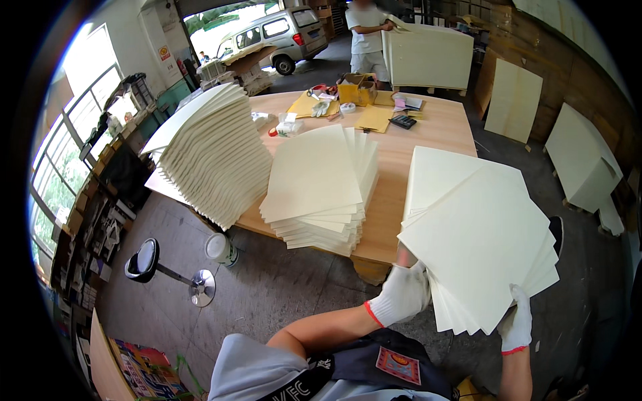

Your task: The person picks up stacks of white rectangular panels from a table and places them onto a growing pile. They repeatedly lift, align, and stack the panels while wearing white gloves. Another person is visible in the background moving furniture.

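A fanned stack of cream paper sheets (478, 237) lies at the right end of the table, its near corners jutting past the table edge toward me. My left hand (401, 292), in a white knit glove with a red cuff, is closed at the stack's near left edge; its fingertips are partly hidden by the sheets. At the near right edge, my right hand (517, 321), gloved the same way, grips the sheets with the thumb over them. Left of these stand a second fanned stack (317, 177) and a taller, wavy-edged stack of sheets (217, 150).
The wooden table (388, 214) carries yellow envelopes (374, 118), an open cardboard box (356, 90) and a calculator (403, 121). A stool (144, 260) and a white bucket (219, 248) stand on the floor. Beyond, another person (366, 37) handles a large pale stack (428, 60). A van (277, 39) stands outside.
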A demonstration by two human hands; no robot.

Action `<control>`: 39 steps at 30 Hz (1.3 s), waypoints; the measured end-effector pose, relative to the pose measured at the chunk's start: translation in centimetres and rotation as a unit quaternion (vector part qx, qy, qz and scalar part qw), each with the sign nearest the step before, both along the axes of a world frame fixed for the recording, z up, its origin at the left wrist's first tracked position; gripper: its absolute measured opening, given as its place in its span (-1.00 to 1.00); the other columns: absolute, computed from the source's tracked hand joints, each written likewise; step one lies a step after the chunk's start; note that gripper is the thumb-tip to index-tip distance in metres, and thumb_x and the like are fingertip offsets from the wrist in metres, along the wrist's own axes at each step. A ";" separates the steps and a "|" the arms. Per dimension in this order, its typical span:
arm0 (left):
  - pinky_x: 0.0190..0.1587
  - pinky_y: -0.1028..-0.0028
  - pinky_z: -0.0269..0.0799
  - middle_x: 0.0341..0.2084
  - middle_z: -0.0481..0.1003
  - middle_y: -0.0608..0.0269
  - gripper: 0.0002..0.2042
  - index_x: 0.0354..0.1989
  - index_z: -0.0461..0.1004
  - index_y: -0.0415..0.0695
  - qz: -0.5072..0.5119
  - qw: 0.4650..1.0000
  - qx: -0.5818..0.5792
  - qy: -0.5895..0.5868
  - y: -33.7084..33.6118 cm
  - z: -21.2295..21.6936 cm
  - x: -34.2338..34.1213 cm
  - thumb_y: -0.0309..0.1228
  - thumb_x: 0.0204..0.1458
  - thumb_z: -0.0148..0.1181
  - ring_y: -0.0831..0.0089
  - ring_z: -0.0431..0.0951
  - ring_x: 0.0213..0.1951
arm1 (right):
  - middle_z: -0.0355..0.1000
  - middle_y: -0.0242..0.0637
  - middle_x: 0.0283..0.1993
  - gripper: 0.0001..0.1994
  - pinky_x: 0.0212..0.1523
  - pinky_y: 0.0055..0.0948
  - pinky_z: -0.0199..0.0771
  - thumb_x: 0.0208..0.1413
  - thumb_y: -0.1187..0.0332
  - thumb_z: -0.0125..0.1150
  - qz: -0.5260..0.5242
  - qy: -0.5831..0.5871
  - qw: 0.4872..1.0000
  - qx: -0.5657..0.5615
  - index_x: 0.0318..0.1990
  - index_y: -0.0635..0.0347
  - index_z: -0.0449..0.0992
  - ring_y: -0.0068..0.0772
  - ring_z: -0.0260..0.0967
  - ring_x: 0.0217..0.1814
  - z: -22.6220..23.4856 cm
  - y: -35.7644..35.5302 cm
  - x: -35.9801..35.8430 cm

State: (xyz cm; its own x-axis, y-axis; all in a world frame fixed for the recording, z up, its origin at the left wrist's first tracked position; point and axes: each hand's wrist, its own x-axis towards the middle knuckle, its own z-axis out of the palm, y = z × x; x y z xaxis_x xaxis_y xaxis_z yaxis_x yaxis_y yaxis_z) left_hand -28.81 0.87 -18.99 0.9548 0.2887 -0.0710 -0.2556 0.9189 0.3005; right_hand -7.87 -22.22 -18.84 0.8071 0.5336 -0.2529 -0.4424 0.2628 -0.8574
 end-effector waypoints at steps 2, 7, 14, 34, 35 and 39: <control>0.42 0.28 0.28 0.34 0.40 0.20 -0.35 0.45 0.23 -0.18 0.077 0.985 0.070 0.136 -0.7 0.0 1.0 -0.23 0.26 0.33 0.30 0.39 0.34 | 0.42 -0.21 0.23 -0.50 0.28 -0.09 0.48 0.19 0.32 0.31 -0.007 -0.007 1.000 0.002 0.27 0.21 0.39 -0.21 0.39 0.29 0.4 0.5 -0.7; 0.26 0.34 0.43 0.18 0.50 0.08 -0.38 0.38 0.27 -0.31 0.105 0.950 0.206 0.209 -0.3 -1.6 1.9 -0.47 0.16 0.36 0.30 0.51 0.18 | 0.39 -0.17 0.25 -0.42 0.32 -0.19 0.41 0.20 0.47 0.27 -0.020 -0.029 0.999 0.016 0.38 0.29 0.29 -0.22 0.37 0.29 0.8 1.1 -1.7; 0.15 0.38 0.50 0.08 0.56 0.12 -0.53 0.24 0.40 -0.35 0.178 0.903 0.323 0.220 1.3 1.3 -2.8 -0.45 0.20 0.35 0.35 0.57 0.08 | 0.42 -0.15 0.24 -0.43 0.32 -0.21 0.41 0.18 0.52 0.28 0.010 -0.037 0.998 0.044 0.35 0.32 0.30 -0.24 0.38 0.28 1.8 4.8 -3.0; 0.21 0.25 0.52 0.10 0.46 0.21 -0.67 0.14 0.44 -0.15 0.551 0.802 0.076 0.217 26.6 -3.7 -15.9 -0.65 0.22 0.13 0.32 0.50 0.13 | 0.33 -0.40 -0.36 -0.52 -0.42 -0.28 0.30 0.12 -0.05 0.43 0.345 -0.035 0.929 -0.129 -0.11 0.20 0.53 -0.49 0.32 -0.30 0.5 41.4 -17.3; 0.22 0.25 0.51 0.09 0.47 0.22 -0.70 0.11 0.47 -0.19 0.530 0.820 0.042 0.211 26.9 -4.4 -16.4 -0.66 0.21 0.16 0.31 0.50 0.12 | 0.32 -0.40 -0.37 -0.53 -0.44 -0.27 0.29 0.12 -0.04 0.44 0.338 -0.015 0.931 -0.136 -0.11 0.20 0.54 -0.49 0.32 -0.30 0.1 41.5 -17.7; 0.11 0.29 0.54 -0.03 0.51 0.25 -0.76 -0.01 0.54 -0.19 0.525 0.815 0.006 0.245 27.5 -6.2 -16.1 -0.67 0.17 0.25 0.36 0.54 0.02 | 0.35 -0.35 -0.26 -0.60 -0.45 -0.25 0.30 0.12 0.03 0.48 0.231 0.130 0.961 -0.081 -0.09 0.13 0.57 -0.47 0.33 -0.30 -0.1 41.3 -18.6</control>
